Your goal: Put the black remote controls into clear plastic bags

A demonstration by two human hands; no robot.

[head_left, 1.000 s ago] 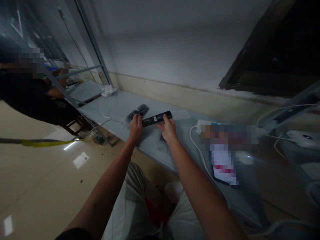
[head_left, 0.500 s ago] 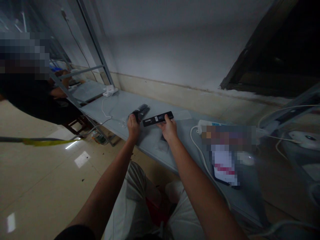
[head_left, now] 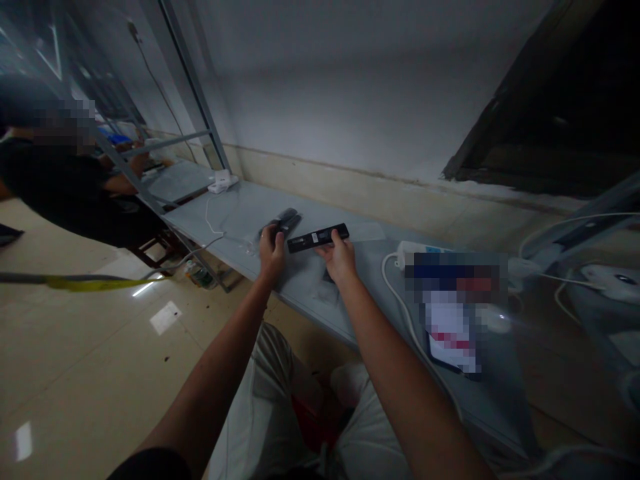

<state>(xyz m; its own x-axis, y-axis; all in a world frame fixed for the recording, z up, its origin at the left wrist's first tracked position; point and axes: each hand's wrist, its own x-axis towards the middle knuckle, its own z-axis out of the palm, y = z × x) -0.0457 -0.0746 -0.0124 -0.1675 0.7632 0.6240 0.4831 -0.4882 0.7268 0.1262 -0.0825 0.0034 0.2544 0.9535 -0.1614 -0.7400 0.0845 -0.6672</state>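
My right hand (head_left: 341, 257) grips a long, flat black bar-shaped device (head_left: 305, 241) near its right end, thumb on top and fingers beneath. White label patches show on its upper face, and it is held just above the grey bench. My left hand (head_left: 271, 253) is close to the device's left end, its fingers curled; whatever is between them is dark and cannot be made out. Just behind my left hand lie dark, elongated items (head_left: 289, 220) that look wrapped in clear plastic. Under my right wrist is a piece of clear plastic wrapping (head_left: 325, 288).
The narrow grey bench (head_left: 250, 193) runs along the wall. On the right are a white power strip (head_left: 404, 253), cables and a phone (head_left: 450, 333) with a blurred screen. A white socket (head_left: 223, 181) stands far left, near a metal frame and a seated person (head_left: 65, 187).
My left thumb has shifted and the hand has moved slightly right and down. The black device stays in my right hand, nearly unmoved. The person on the left has changed posture.
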